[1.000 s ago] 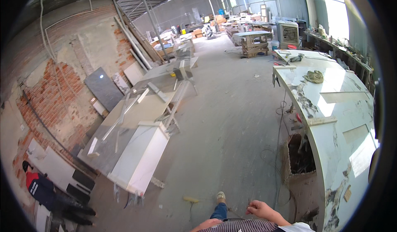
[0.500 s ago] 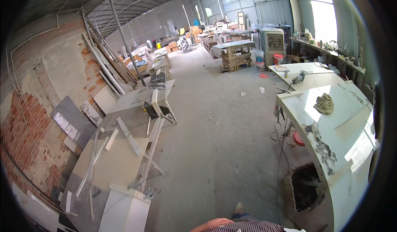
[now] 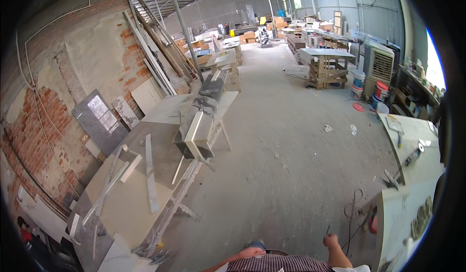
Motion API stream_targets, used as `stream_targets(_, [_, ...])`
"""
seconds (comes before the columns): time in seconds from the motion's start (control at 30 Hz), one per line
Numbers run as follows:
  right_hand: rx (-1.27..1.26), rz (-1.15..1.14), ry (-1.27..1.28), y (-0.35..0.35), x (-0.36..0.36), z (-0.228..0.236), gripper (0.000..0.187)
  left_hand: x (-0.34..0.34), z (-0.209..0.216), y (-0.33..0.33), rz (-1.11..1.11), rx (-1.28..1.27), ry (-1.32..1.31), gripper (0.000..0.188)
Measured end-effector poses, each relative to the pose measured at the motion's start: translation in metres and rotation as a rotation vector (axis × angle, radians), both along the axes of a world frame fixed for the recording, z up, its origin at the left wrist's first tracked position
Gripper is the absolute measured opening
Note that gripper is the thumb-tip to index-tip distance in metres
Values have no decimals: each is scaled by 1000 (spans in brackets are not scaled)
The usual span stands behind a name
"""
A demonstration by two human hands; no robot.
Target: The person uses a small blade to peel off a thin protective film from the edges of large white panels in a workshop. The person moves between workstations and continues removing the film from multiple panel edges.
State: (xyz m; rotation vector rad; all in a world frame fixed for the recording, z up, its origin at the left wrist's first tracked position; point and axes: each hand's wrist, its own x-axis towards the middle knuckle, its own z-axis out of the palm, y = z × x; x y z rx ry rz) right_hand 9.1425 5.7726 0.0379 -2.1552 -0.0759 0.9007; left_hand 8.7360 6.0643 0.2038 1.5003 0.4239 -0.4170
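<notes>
My right hand (image 3: pixel 332 242) is low in front of me, right of my striped shirt (image 3: pixel 286 263). Its fingers are closed around a thin dark stick-like thing (image 3: pixel 327 230), too small to name for certain. My left hand (image 3: pixel 253 252) lies close against my waist at the lower edge, its fingers not clearly shown. To my left is a long work table (image 3: pixel 131 199) with several narrow stone strips (image 3: pixel 151 175) on it. At the right stands a pale slab table (image 3: pixel 395 214), with a crumpled greenish cloth (image 3: pixel 421 219) on top.
A dark-veined stone piece (image 3: pixel 204 104) sits farther along the left table. A power tool (image 3: pixel 413 154) rests on the right-hand table. Cables (image 3: pixel 350 209) trail on the floor beside it. Buckets (image 3: pixel 381 91) and an air cooler (image 3: pixel 380 61) stand farther off. A person (image 3: pixel 25 230) is at the far lower left.
My view has swung left, so the tables and floor have moved rightward in the picture. My right hand has come into view with the thin dark thing. My left arm stays by my waist.
</notes>
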Motion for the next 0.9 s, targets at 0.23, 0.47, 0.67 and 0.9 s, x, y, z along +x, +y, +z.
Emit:
stream_targets(0.23, [80,135,-303,193,129,50,17,152,-34,168,163,-40,-94,43])
stream_targets(0.47, [-576,434,-94,198,166,49,25,337,17,323,-100,-12,-142,38])
stream_targets(0.67, [-552,285,27,310,257,55,24,448,-2,458,-88,-26,-155,33])
stream_targets(0.9, [-565,479,-7,508,462,21,23,593,-31,613,120,-14,-94,38])
